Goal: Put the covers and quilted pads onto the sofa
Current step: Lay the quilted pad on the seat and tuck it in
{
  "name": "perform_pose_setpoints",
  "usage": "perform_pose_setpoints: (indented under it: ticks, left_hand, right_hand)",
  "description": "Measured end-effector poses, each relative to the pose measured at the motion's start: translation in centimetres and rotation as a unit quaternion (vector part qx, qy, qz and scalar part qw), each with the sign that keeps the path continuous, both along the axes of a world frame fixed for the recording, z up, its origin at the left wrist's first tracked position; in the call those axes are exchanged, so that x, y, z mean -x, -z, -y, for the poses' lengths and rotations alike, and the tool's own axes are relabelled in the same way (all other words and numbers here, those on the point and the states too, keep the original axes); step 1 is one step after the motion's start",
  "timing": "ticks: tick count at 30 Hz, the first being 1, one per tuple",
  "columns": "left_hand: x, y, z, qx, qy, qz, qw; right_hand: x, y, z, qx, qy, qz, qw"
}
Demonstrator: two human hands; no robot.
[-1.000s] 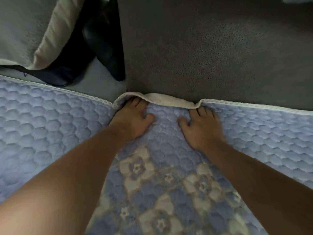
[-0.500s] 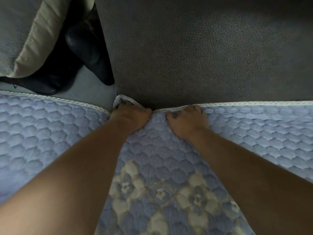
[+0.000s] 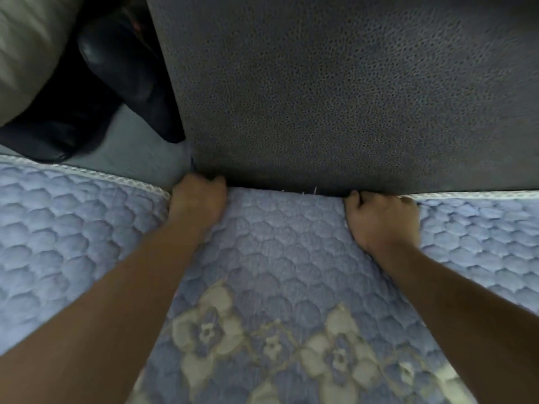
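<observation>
the dark grey pebbled-leather sofa backrest [image 3: 335, 91] stood far, the blue quilted floral pad [image 3: 277, 258] lay near with its far edge wedged beneath, and the left hand [image 3: 197, 199] and right hand [image 3: 382, 218], clenched on that edge, risked bunching it if shoved unevenly.

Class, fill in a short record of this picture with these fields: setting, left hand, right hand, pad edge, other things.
setting: blue quilted pad lying on a sofa seat, against a dark leather backrest
left hand: fingers curled, pushing the pad into the seat crease
right hand: fingers curled at the same crease
pad edge: hidden between the hands; white trim shows to either side
other things: pale cushion at upper left
</observation>
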State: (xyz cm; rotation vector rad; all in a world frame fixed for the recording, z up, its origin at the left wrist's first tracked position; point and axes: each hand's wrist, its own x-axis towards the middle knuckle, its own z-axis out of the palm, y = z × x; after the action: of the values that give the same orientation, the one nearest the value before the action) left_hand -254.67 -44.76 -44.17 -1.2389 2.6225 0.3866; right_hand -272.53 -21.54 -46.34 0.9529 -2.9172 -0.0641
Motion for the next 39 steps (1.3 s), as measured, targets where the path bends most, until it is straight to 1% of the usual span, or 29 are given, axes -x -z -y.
perform_pose_setpoints:
  ticks: [1,2,3,4,5,6,7,8,10,12,14,15,16,17,18,19,20,22,23,24,25,26,28,30,33,34,35,38,39]
  left_hand:
    - [-0.6,-0.5,-1.1,0.003,-0.022,0.012,1.0]
    - [-1.0,-1.4,-2.0,-0.055,-0.062,0.005,0.997]
    - [-0.9,-1.9,-1.9,-0.167,-0.148,-0.031,0.974]
    - [-0.1,-2.6,-1.2,-0.285,-0.219,-0.06,0.931]
    - [0.4,-3.1,-0.4,-0.385,-0.297,-0.096,0.869]
    - [0.5,-3.0,0.6,-0.437,-0.341,-0.115,0.824]
    - [0.7,-2.6,1.8,-0.446,-0.355,-0.113,0.814]
    - [0.9,-2.6,2.3,-0.437,-0.35,-0.101,0.822]
    - [1.2,-1.1,3.5,-0.392,-0.329,-0.079,0.855]
    - [2.1,0.3,4.0,-0.325,-0.251,-0.009,0.912]
    - [4.1,0.3,2.9,-0.203,-0.118,0.101,0.967]
    - [5.3,-0.1,1.5,-0.099,-0.051,0.147,0.983]
    - [6.5,-0.6,-0.7,-0.02,-0.008,0.154,0.988]
    - [7.4,-1.4,-3.6,0.01,0.041,0.123,0.992]
    - [7.9,-2.1,-7.3,0.014,0.107,0.056,0.993]
    - [7.8,-1.3,-10.5,0.041,0.187,-0.012,0.981]
    - [7.5,-0.7,-13.2,0.066,0.227,-0.054,0.97]
    - [7.6,0.5,-14.3,0.086,0.189,-0.1,0.973]
    - [7.9,1.0,-13.9,0.098,0.172,-0.097,0.975]
    - [8.1,1.3,-13.5,0.111,0.17,-0.081,0.976]
    - [8.2,1.6,-13.3,0.134,0.179,-0.076,0.972]
    - [8.4,1.8,-13.3,0.152,0.184,-0.076,0.968]
    - [8.3,1.8,-13.1,0.151,0.185,-0.076,0.968]
    - [8.6,1.7,-13.7,0.149,0.189,-0.079,0.967]
    - [8.9,1.9,-13.6,0.176,0.19,-0.097,0.961]
    - [9.0,1.7,-13.7,0.168,0.204,-0.105,0.959]
    - [9.1,1.3,-13.7,0.144,0.232,-0.111,0.955]
    - [11.3,-0.3,-15.5,0.096,0.358,-0.12,0.921]
    - [12.6,-1.1,-17.5,0.061,0.358,-0.097,0.927]
  right_hand:
    - [-0.1,0.0,0.0,-0.008,-0.002,-0.006,1.0]
    - [-0.1,-0.2,0.1,-0.018,-0.008,-0.005,1.0]
    - [0.0,-0.1,0.1,-0.022,-0.014,-0.011,1.0]
    - [0.2,0.1,0.1,-0.025,-0.013,-0.013,1.0]
    - [0.3,0.3,0.0,-0.028,-0.018,-0.013,0.999]
    - [0.3,0.5,-0.1,-0.032,-0.029,-0.02,0.999]
    - [0.3,0.6,-0.1,-0.034,-0.033,-0.031,0.998]
    - [0.5,0.7,-0.2,-0.031,-0.035,-0.048,0.998]
    - [0.8,0.9,-0.3,-0.008,-0.029,-0.051,0.998]
    - [0.6,1.0,-0.1,0.018,-0.025,-0.06,0.998]
    - [0.5,0.9,0.2,0.027,-0.008,-0.063,0.998]
    - [0.5,0.8,0.2,0.028,0.001,-0.048,0.998]
    - [0.4,0.5,0.2,0.026,0.009,-0.027,0.999]
    - [0.3,0.1,0.1,0.026,0.012,-0.011,1.0]
    - [0.2,-0.3,0.0,0.028,0.012,-0.002,1.0]
    - [0.0,-0.9,0.1,0.027,0.01,0.014,0.999]
    - [0.0,-1.3,0.3,0.024,0.007,0.036,0.999]
    - [0.7,-1.7,0.1,0.05,-0.005,0.101,0.994]
    - [1.5,-2.1,-1.0,0.077,-0.01,0.15,0.986]
    - [2.6,-2.7,-2.8,0.101,-0.023,0.171,0.98]
    - [3.9,-3.1,-5.6,0.113,-0.041,0.15,0.981]
    - [5.8,-3.4,-9.2,0.114,-0.052,0.09,0.988]
    - [9.2,-3.6,-16.5,0.066,-0.017,-0.015,0.998]
    - [11.5,-3.5,-21.5,-0.018,0.029,-0.022,0.999]
    - [12.5,-1.8,-21.0,-0.031,0.053,0.029,0.998]
    - [12.6,-1.6,-20.4,-0.038,0.057,0.041,0.997]
    - [12.6,-1.8,-20.1,-0.06,0.051,0.052,0.996]
    - [13.2,-3.0,-20.3,-0.123,0.006,0.081,0.989]
    - [13.1,-3.5,-20.2,-0.136,-0.002,0.092,0.986]
